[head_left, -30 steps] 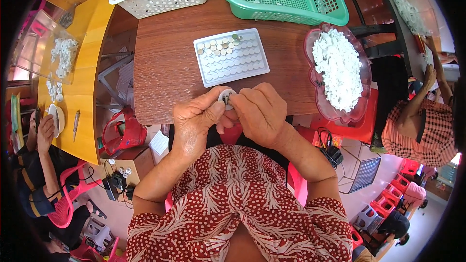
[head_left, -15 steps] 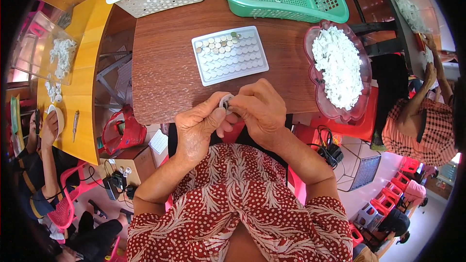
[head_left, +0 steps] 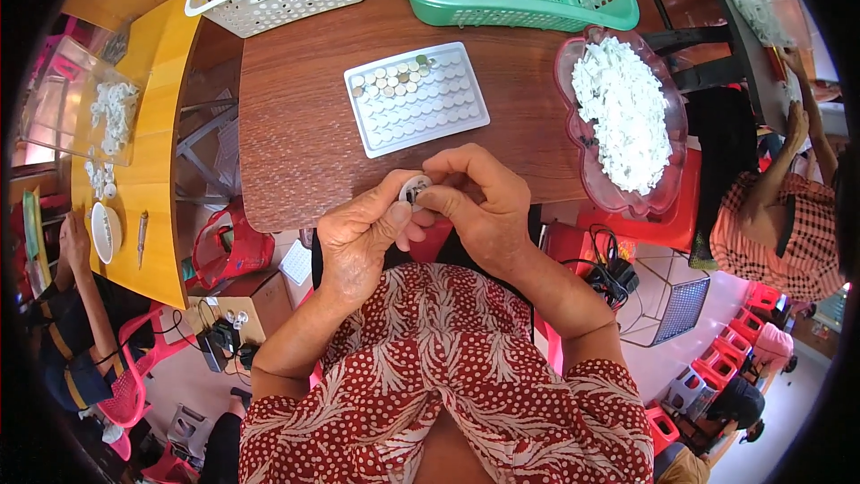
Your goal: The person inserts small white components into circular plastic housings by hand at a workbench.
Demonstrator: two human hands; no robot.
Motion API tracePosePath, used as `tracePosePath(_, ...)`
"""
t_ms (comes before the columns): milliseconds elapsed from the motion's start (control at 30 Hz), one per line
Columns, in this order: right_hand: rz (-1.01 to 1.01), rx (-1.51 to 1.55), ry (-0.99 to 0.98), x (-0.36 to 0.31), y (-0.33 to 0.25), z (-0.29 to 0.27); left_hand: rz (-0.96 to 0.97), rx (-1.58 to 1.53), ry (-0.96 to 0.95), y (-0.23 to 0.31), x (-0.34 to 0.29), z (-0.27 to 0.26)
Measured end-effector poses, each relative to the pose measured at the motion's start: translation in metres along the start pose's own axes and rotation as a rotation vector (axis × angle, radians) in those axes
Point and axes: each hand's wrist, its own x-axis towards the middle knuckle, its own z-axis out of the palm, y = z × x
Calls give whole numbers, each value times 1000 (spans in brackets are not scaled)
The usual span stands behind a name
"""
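Just past the near table edge, my left hand point(head_left: 356, 226) is closed, its thumb and fingers gripping a small round white plastic piece point(head_left: 414, 189) by the rim. The inside of that piece is dark and faces up. My right hand point(head_left: 485, 206) pinches at its right side, thumb against it and the index finger arched above; any tiny part between these fingertips is hidden. Beyond both hands lies a white blister tray point(head_left: 421, 136) with rows of round pockets. Several silver button cells point(head_left: 391, 81) sit in its far left part.
A white perforated basket point(head_left: 296, 2) and a green basket point(head_left: 528, 14) holding clear plastic parts stand at the back. At right, a pink scalloped bowl point(head_left: 587, 166) holds heaped white pieces point(head_left: 623, 116). Co-workers sit left and right; a white bowl point(head_left: 106, 233) stands on the yellow table point(head_left: 161, 255).
My right index finger has lifted off the round piece, showing more of its dark inside. The view has shifted slightly. At left, a co-worker's hand has moved away from the white bowl.
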Motion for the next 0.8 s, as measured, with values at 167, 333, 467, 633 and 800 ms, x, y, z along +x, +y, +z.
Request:
tracePosePath(167, 13, -81, -30, 0, 2, -1, 54, 52, 8, -3, -1, 2)
tracePosePath(333, 19, -41, 7, 2, 4, 6, 173, 171, 47, -6, -1, 4)
tracePosePath(467, 68, -52, -54, 4, 5, 5, 124, 238, 25, 1, 3, -3)
tracePosePath(633, 103, 29, -24, 4, 6, 12, -2, 92, -14, -3, 8, -17)
tracePosePath(800, 30, -1, 2, 3, 4, 14, 123, 193, 50, -4, 7, -3)
